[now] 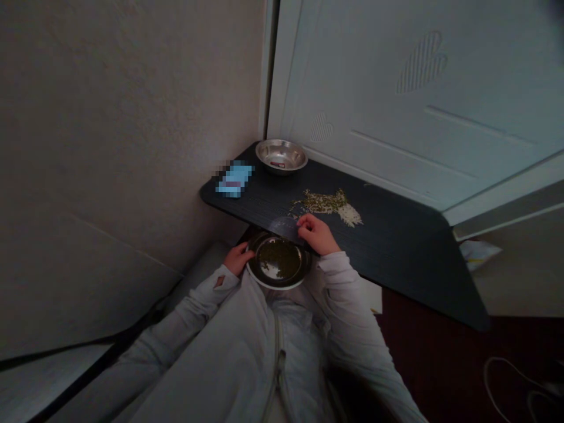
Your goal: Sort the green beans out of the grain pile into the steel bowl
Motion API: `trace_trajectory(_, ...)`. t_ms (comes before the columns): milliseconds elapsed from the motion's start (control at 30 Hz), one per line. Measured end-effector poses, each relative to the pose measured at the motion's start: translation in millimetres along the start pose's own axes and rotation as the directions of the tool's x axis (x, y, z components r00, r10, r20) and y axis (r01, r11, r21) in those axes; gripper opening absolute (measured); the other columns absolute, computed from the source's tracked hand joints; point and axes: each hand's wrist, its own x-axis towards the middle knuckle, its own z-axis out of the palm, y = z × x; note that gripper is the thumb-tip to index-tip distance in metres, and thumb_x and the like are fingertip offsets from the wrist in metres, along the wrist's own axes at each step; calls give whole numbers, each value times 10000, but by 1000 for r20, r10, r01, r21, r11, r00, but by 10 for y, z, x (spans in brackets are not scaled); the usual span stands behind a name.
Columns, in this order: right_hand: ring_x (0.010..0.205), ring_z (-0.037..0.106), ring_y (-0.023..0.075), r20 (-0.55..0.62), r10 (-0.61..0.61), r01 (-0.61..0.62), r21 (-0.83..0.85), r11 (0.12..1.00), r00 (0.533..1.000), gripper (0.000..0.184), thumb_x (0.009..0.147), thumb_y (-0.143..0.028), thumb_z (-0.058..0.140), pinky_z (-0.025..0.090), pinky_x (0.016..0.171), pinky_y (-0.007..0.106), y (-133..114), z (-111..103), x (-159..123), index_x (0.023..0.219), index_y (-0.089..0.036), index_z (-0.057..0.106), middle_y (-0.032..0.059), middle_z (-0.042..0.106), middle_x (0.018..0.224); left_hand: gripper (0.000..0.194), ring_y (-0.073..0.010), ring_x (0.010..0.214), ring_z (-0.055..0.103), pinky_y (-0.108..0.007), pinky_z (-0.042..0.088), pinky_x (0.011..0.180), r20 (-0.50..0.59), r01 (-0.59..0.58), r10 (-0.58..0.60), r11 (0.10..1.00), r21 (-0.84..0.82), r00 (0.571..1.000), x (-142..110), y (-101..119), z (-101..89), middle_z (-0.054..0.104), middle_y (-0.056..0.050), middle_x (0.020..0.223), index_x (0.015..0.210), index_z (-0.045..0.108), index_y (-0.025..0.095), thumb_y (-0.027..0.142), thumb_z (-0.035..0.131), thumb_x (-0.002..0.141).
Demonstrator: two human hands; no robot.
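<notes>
My left hand [238, 258] is closed on the left rim of a round metal bowl [278, 284] at my lap, just below the table's front edge. Dark green grains that look like mung beans [277, 258] lie in it, with part of the shiny bottom bare. Above the bowl's far right side, my right hand [318, 234] pinches a thin, clear plastic piece with a rounded edge [284, 226], held at the table's edge. Beyond that hand, a pile of mixed green beans and white grains [324, 202] spreads over the tabletop, with mostly white rice-like grains [351, 215] at its right end.
The dark table [405, 258] stands against a white door [374, 88] with heart reliefs. A steel bowl [282, 154] with a small reddish item inside sits at the back left, near a phone with a lit, blurred screen [235, 179]. A wall [132, 117] rises at left.
</notes>
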Motion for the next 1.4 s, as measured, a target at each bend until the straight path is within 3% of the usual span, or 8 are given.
trace_trajectory(267,487,422,76,12,19,-20,106,994,1000,122,592,-194,428,323,515,196,-9,4,1,702,-180,477,-63,471,512,286,-171,666,539,-271,401,660,-25,12,-11,999,34,1000,-32,91,-4,606,20,634,737,604,128,254,495,505)
trace_trajectory(367,499,422,81,-127,56,-31,187,982,990,132,603,-211,420,329,524,198,3,0,14,722,-181,470,-60,462,517,297,-171,672,542,-272,404,658,-21,9,-8,1000,22,1000,-25,76,-8,612,19,651,759,603,133,259,493,514)
trace_trajectory(467,506,417,82,-309,126,-53,233,971,943,143,612,-226,411,328,522,198,26,-9,31,739,-182,461,-54,464,539,300,-172,687,543,-269,403,665,-20,2,-1,1000,27,1000,-17,55,-8,618,16,672,766,606,133,257,498,516)
trace_trajectory(533,503,411,83,-350,157,-76,234,969,924,146,614,-231,410,324,514,198,38,-13,39,743,-183,460,-52,465,547,304,-173,688,544,-269,404,663,-15,-1,1,1000,26,1000,-13,43,-5,621,15,676,772,607,134,258,499,517)
trace_trajectory(1033,536,438,102,-308,79,-83,3,997,948,187,646,-257,423,340,542,217,6,10,22,790,-187,520,-26,495,600,307,-171,676,543,-273,410,649,-12,-18,18,1000,17,1000,12,-14,-7,617,13,678,788,604,140,259,496,527)
trace_trajectory(1400,539,428,97,-237,72,-66,32,997,969,213,659,-296,434,337,532,215,29,6,29,811,-193,542,-27,484,598,303,-179,694,549,-278,406,666,-25,1,-1,1000,24,1000,21,-36,-19,621,10,689,784,604,139,256,507,523)
